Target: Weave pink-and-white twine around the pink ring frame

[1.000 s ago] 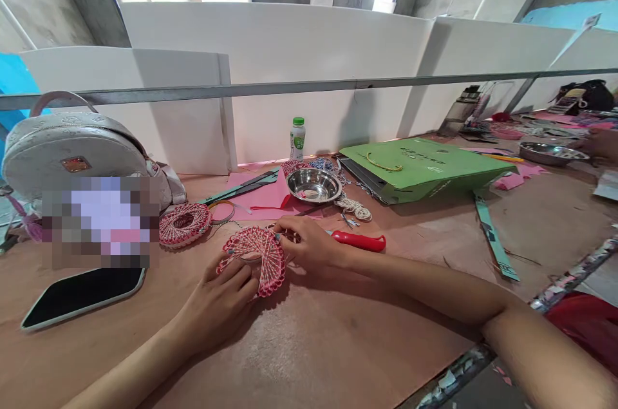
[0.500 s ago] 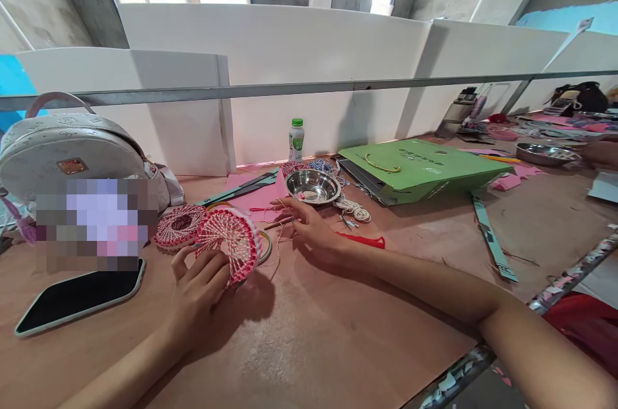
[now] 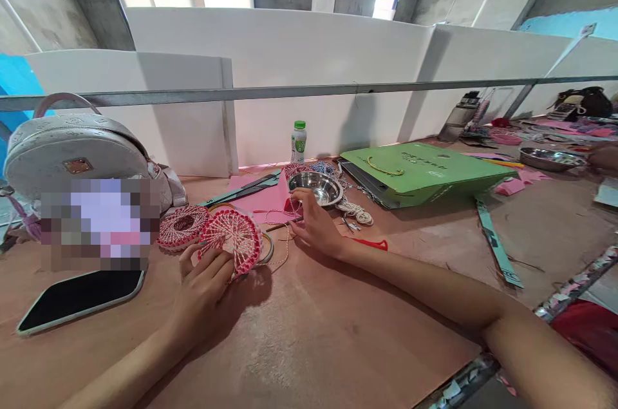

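My left hand [image 3: 205, 277] is closed on the lower left edge of a round red-and-white thread-wound piece [image 3: 236, 238], holding it tilted up off the table. Its threads fan out like spokes. My right hand [image 3: 318, 228] is in front of a steel bowl [image 3: 334, 191], thumb and fingertips pinched on a thin pink thread [image 3: 270, 211]. A slim dark stick [image 3: 277, 227] lies by these fingers; whether they touch it I cannot tell. Behind my left hand rests a similar red-and-white ring [image 3: 168, 232]. A pale thread [image 3: 287, 248] trails onto the table between my hands.
A phone [image 3: 82, 299] and a pale backpack [image 3: 96, 145] are on the left. Behind the bowl stands a small green-capped bottle [image 3: 299, 142]. A green paper bag [image 3: 425, 171], a coil of white cord [image 3: 357, 210] and a teal strip [image 3: 497, 245] lie to the right.
My right hand has risen slightly, and its fingers have drawn together in front of the bowl. The round piece in my left hand has barely moved. The whole view has shifted a little.
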Motion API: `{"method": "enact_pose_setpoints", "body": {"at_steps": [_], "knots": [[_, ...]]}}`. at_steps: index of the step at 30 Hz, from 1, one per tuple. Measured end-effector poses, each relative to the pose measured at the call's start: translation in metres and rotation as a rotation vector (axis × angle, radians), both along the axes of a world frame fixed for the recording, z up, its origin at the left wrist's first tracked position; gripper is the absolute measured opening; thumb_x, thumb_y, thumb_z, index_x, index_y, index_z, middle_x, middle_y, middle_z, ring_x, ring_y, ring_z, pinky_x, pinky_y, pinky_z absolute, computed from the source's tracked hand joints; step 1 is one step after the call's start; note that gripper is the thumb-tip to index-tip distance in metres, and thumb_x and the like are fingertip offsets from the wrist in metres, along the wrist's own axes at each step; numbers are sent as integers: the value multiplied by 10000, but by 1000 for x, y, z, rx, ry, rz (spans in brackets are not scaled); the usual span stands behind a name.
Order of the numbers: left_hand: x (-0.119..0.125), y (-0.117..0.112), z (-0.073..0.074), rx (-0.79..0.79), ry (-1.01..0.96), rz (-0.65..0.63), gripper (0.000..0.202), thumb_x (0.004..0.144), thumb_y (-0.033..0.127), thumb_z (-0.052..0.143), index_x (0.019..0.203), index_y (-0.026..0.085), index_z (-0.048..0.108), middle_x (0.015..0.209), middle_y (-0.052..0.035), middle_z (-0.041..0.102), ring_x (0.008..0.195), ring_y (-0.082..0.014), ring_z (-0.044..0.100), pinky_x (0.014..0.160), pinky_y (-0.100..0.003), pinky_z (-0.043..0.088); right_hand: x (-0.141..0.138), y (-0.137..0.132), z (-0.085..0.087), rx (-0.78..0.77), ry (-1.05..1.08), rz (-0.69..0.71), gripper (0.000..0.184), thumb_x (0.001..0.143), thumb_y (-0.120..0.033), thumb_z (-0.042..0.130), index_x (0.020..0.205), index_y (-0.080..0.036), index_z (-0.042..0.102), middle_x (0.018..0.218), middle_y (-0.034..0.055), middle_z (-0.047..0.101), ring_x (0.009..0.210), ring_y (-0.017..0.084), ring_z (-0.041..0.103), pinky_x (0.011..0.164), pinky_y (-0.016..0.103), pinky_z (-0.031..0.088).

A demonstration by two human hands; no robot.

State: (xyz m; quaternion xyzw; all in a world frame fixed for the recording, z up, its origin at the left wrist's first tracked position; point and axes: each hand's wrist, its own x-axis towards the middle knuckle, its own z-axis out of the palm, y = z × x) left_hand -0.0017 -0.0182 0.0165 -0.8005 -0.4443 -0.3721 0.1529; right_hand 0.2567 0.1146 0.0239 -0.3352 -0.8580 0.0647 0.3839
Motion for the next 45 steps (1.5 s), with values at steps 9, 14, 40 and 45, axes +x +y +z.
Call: {"method": "enact_pose_setpoints", "body": {"at_steps": [9, 14, 40, 45], "knots": [[2, 1, 0, -69, -62, -23, 235, 994, 200, 476, 786, 207, 586, 766, -1, 644, 792, -191, 588, 1018, -447, 278, 7, -1, -11, 137, -414, 78, 225, 945, -412, 650, 899, -193, 635, 944, 86, 652, 922, 245, 560, 848, 379, 419], [2, 1, -1, -95, -94, -31, 208, 998, 196, 473, 828, 213, 591, 807, -7, 657, 818, -193, 591, 1010, -447, 282, 15, -9, -8, 31, -372, 121, 65, 928, -176, 574, 976, -173, 617, 968, 85, 658, 887, 219, 576, 788, 330, 443], [1, 1, -4, -109, -50, -63, 263, 1013, 213, 454, 800, 206, 609, 806, -1, 653, 817, -180, 586, 1029, -415, 276, 20, -7, -8, -4, -588, 52, 92, 996, -152, 515, 1024, -152, 603, 1009, 99, 675, 909, 217, 627, 810, 334, 490], [5, 1, -3, -27, -60, -91, 286, 1044, 271, 424, 833, 208, 607, 849, -9, 689, 847, -181, 620, 1038, -402, 273, 33, -31, 40, -149, -619, 204, 285, 937, -243, 598, 1214, -204, 654, 1079, 86, 720, 970, 233, 675, 791, 307, 486]]}}
